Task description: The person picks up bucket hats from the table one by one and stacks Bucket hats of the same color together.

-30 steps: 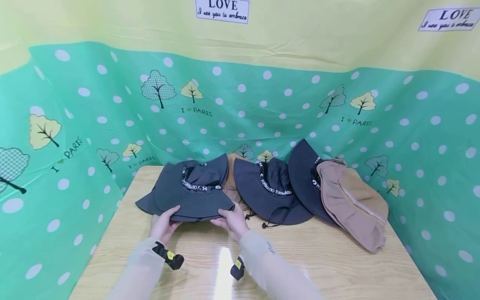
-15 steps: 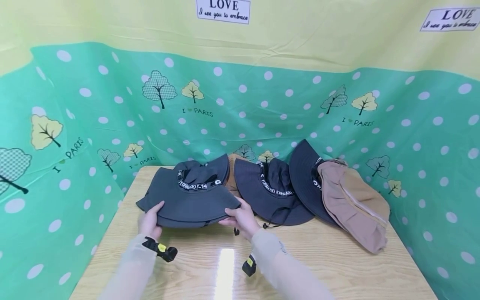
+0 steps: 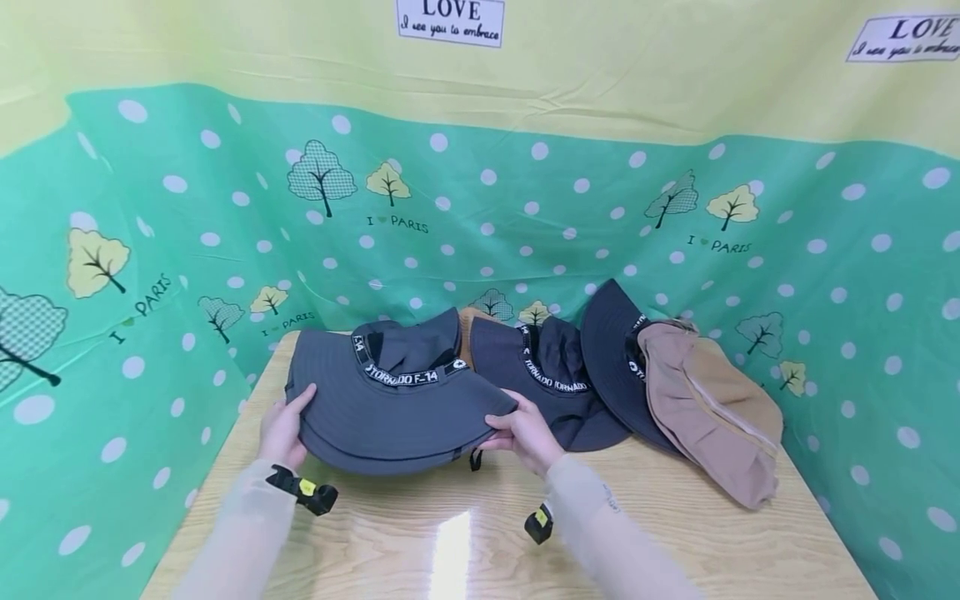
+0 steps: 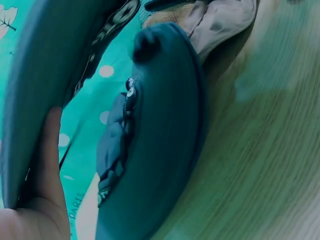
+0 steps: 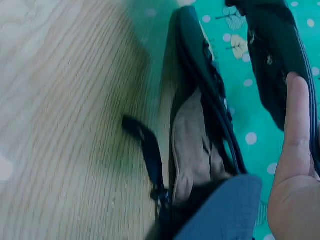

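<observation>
holding one gray hat (image 3: 390, 425) up, left hand (image 3: 283, 429) and right hand (image 3: 527, 429) apart, each pinching its brim; i'd call it midway: not set down, other hats (image 3: 498, 354) untouched.

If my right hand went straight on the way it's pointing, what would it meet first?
Likely the top gray hat your right hand holds by its edge; beyond, depth is unclear.

left hand (image 3: 283, 429), right hand (image 3: 527, 433): fingers (image 3: 497, 442) gripping dark-grey wide-brimmed fabric hat (image 3: 393, 421) | rightward: navy fabric hats (image 3: 510, 383), pinkish-tan fabric hat (image 3: 678, 387) | pale wood-grain desk (image 3: 382, 542)
</observation>
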Demonstrator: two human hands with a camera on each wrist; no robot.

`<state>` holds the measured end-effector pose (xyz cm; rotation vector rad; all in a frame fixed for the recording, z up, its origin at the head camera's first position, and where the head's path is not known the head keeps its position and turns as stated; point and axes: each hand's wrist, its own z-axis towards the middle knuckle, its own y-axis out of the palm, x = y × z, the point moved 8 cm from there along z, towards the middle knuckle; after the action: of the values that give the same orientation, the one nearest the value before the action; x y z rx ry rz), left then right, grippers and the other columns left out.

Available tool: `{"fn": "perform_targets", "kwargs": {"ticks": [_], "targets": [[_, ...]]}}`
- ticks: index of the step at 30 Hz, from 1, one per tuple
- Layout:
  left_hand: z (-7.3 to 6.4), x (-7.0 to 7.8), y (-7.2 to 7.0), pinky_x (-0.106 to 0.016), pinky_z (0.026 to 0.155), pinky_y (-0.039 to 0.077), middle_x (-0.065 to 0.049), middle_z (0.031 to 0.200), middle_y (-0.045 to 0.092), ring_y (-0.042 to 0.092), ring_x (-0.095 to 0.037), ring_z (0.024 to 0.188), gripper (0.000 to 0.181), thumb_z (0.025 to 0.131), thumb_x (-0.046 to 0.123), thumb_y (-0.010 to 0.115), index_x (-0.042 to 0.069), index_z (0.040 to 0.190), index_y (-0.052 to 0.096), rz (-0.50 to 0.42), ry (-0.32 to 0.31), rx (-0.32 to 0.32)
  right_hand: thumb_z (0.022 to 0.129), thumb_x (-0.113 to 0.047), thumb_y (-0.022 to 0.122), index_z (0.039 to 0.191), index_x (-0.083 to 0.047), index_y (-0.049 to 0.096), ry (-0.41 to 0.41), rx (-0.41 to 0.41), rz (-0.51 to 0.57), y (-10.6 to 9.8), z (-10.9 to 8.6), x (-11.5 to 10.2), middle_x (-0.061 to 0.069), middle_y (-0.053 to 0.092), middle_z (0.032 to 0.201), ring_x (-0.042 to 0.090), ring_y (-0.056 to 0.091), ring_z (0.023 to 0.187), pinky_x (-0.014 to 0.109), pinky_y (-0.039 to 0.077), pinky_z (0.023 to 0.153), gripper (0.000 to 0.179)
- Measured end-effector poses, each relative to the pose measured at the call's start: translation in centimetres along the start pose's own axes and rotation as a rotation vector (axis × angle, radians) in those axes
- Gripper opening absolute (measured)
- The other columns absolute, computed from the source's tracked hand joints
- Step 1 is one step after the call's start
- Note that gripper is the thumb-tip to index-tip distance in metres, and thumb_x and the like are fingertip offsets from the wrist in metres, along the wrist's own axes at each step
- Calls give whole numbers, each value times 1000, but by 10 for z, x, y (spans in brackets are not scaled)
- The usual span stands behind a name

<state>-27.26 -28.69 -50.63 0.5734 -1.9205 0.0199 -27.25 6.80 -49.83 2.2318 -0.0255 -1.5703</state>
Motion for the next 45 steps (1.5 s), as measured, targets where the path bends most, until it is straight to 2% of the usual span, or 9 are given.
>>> {"fn": "perform_targets", "kwargs": {"ticks": [6, 9, 12, 16, 20, 26, 31, 36, 45], "targets": [[1, 7, -5, -10, 93, 46, -4, 154, 37, 51, 3, 111, 79, 94, 46, 64, 6, 153, 29, 110, 21, 75, 89, 8, 55, 144, 2, 39, 14, -16, -30, -13, -2, -3, 6, 67, 84, 17, 72, 63, 31, 62, 61, 58], [2, 10, -9, -10, 86, 48, 1, 135, 51, 55, 5, 101, 67, 90, 47, 68, 10, 140, 43, 81, 15, 105, 89, 7, 56, 145, 1, 39, 21, -8, -57, -20, -3, -3, 7, 67, 86, 16, 71, 62, 30, 61, 60, 59], [2, 14, -10, -11, 78, 52, 16, 103, 62, 60, 6, 89, 48, 90, 46, 69, 14, 120, 50, 47, 14, 94, 89, 6, 56, 145, -1, 40, 29, 4, -78, -26, -3, -3, 7, 67, 88, 16, 70, 61, 31, 61, 60, 58], [0, 18, -10, -15, 71, 55, 20, 80, 68, 65, 4, 77, 39, 92, 47, 66, 18, 115, 52, 82, 5, 36, 90, 6, 57, 144, 0, 40, 28, -4, -99, -30, -4, -4, 7, 67, 91, 16, 70, 62, 31, 61, 60, 58], [-1, 16, -9, -17, 71, 56, 19, 78, 69, 66, 2, 76, 41, 93, 49, 64, 19, 117, 52, 161, 0, -6, 89, 6, 58, 145, 1, 39, 26, -8, -111, -33, -5, -4, 8, 66, 92, 16, 70, 62, 31, 61, 61, 59], [-4, 12, -13, -20, 70, 56, 19, 77, 65, 63, 2, 75, 48, 94, 52, 60, 11, 116, 52, 405, -4, -58, 90, 5, 57, 144, 3, 39, 18, -7, -147, -37, -6, -3, 8, 65, 91, 15, 69, 61, 32, 62, 62, 57], [-5, 14, -15, -22, 74, 57, 17, 82, 62, 61, 1, 76, 56, 93, 56, 59, 6, 120, 53, 531, 26, -51, 90, 5, 57, 142, 4, 39, -2, 3, -158, -39, -9, -5, 7, 63, 93, 15, 69, 61, 31, 61, 61, 56], [-8, 11, -12, -17, 75, 56, 14, 86, 62, 62, 4, 76, 59, 95, 49, 61, -2, 123, 50, 540, 64, -52, 90, 4, 58, 142, 4, 39, -13, 23, -185, -49, -14, -8, 8, 62, 96, 15, 68, 62, 34, 62, 64, 55], [-21, -11, -12, -16, 70, 54, 14, 79, 60, 62, 3, 73, 35, 100, 33, 59, 3, 108, 44, 465, 19, -101, 90, 1, 60, 142, 5, 38, -6, 10, -244, -61, -25, -7, 8, 62, 96, 16, 68, 63, 32, 61, 61, 56]]}}
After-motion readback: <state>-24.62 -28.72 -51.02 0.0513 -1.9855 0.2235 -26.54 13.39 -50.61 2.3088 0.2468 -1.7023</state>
